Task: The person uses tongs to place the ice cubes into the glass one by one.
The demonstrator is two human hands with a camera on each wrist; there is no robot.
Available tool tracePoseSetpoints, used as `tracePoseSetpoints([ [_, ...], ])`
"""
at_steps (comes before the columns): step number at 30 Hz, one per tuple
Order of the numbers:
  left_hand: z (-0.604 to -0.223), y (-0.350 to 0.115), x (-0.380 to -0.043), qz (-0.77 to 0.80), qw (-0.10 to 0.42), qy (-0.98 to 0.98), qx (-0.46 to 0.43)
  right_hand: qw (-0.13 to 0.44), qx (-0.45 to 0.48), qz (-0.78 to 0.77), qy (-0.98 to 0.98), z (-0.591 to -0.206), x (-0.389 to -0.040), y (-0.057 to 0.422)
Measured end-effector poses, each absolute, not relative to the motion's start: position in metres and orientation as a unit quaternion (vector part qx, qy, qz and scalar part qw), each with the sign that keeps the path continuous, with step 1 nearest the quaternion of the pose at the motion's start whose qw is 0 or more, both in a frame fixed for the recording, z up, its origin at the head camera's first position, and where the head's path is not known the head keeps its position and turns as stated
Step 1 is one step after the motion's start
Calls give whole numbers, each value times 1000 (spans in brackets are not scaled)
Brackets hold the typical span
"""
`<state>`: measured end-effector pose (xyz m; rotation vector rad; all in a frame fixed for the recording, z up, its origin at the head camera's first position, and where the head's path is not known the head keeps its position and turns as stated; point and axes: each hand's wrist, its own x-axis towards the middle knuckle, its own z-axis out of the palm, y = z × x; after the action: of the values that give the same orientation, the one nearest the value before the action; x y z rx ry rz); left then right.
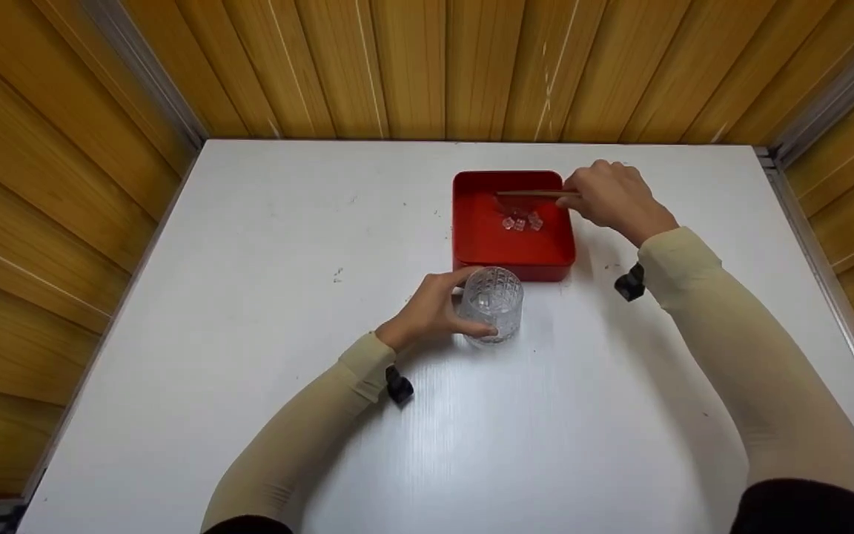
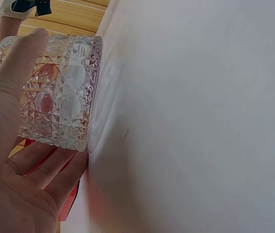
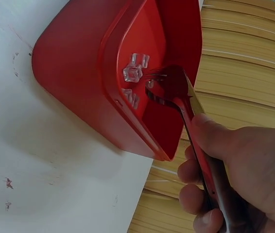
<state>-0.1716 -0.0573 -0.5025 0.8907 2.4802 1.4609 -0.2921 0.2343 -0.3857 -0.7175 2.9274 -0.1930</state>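
Note:
My left hand (image 1: 431, 308) holds a clear cut-glass tumbler (image 1: 497, 308) from its left side, thumb at the near side and fingers around the far side. In the left wrist view, the tumbler (image 2: 55, 92) shows a diamond pattern, its base close to the white tabletop. My right hand (image 1: 612, 196) grips metal tongs (image 3: 206, 167) with fork-like tips, reaching down into a square red box (image 1: 486, 252). Several clear ice-cube-like pieces (image 3: 133, 73) lie on the box floor. The tong tips (image 3: 159, 75) are right beside these cubes, spread apart in the right wrist view.
The red box stands toward the back of the white table (image 1: 308, 245), just beyond the tumbler. Wood-look panels (image 1: 412, 67) rise behind the table and along both sides. Small dark marks (image 1: 338, 274) dot the tabletop.

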Motion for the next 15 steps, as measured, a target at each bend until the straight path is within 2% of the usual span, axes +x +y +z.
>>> tracePoseSetpoints([
  [7,-501,-57,-170,490,72,818,292,66,-232,-80,967,-379,-283,239],
  [15,-502,-56,-172,483,69,823,292,45,-233,-88,967,-370,-268,245],
])
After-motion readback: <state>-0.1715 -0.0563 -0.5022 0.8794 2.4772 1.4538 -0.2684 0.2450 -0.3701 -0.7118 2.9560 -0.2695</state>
